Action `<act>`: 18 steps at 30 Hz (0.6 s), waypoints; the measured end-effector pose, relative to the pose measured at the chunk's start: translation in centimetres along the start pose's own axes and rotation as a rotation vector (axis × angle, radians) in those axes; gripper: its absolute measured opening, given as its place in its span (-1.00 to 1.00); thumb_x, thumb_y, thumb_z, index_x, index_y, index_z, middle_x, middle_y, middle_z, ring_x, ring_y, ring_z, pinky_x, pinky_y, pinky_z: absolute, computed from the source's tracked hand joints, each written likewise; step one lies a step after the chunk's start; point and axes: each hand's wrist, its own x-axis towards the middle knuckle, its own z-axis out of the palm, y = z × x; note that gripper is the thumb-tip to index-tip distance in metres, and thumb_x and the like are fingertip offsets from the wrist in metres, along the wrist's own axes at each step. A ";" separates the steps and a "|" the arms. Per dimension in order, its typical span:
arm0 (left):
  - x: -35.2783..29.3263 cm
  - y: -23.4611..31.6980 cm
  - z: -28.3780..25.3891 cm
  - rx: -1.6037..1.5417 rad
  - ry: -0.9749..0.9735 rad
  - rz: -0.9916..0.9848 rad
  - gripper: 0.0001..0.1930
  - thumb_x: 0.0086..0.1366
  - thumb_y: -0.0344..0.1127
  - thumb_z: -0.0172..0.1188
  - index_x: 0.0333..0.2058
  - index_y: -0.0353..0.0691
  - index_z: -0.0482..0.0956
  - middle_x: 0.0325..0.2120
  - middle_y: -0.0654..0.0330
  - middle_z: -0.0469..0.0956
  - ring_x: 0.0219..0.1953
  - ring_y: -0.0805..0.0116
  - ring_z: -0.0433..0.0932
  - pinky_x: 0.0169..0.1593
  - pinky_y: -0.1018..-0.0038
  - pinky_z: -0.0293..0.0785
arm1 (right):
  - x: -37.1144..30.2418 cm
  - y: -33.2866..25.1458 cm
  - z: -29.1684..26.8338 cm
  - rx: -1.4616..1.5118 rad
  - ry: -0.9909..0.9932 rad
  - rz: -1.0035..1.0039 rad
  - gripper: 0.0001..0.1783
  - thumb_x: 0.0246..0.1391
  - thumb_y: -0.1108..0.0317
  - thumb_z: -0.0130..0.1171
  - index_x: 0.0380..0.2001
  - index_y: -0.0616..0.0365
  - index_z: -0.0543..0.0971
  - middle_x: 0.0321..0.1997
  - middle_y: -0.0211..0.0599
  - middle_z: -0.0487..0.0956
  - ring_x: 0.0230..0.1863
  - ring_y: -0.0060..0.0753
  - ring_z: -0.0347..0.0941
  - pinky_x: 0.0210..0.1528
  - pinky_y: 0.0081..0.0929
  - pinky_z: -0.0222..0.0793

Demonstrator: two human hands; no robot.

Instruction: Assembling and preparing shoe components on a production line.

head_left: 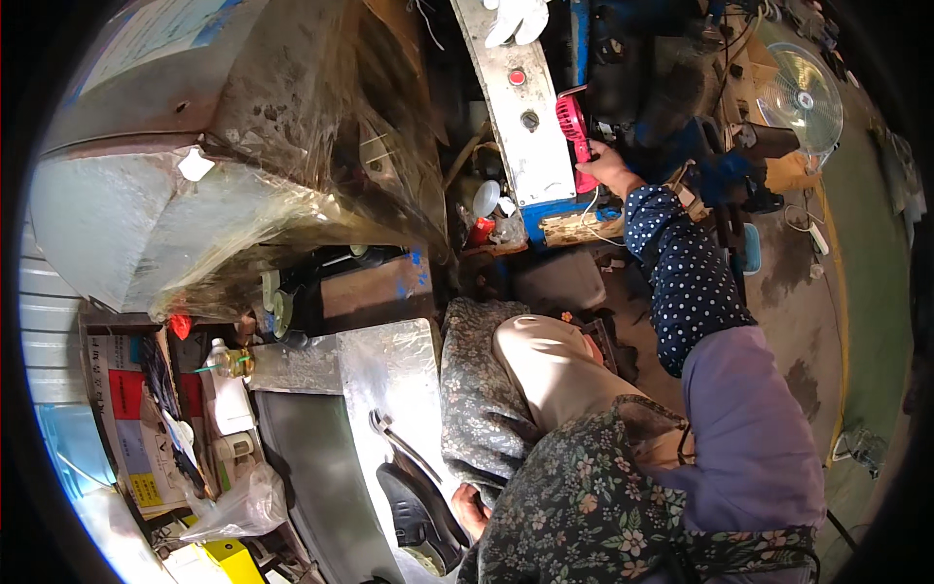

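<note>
My right hand [611, 167] reaches far forward, its fingers closed around the lower part of a pink handheld fan [572, 119]. The fan is beside the white control panel, with a thin white cable below. Down on the left, my left hand [470, 509] is curled at the edge of a shiny metal work surface [389, 360], partly hidden by my flowered sleeve. A hammer [409, 448] with a dark curved head lies along that surface, its handle running into the left hand. Right beside it is a black shoe [420, 518].
The panel [530, 136] carries a red button and a dark knob, with white gloves [518, 21] at its far end. A plastic-draped metal machine [224, 165] fills the upper left. Bottles [229, 389] and a plastic bag [243, 501] stand left. A standing fan [803, 97] is far right.
</note>
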 end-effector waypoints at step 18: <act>0.4 -0.1 0.7 -0.036 0.138 0.058 -0.63 0.09 -0.39 -0.10 -0.11 -0.36 0.42 -0.12 -0.12 0.39 -0.06 0.00 0.40 0.09 0.25 0.31 | -11.6 -6.4 2.6 -0.282 0.794 -0.437 -0.54 -0.35 0.33 0.45 -0.29 0.10 0.49 -0.25 -0.18 0.53 -0.14 -0.01 0.45 -0.09 -0.16 0.40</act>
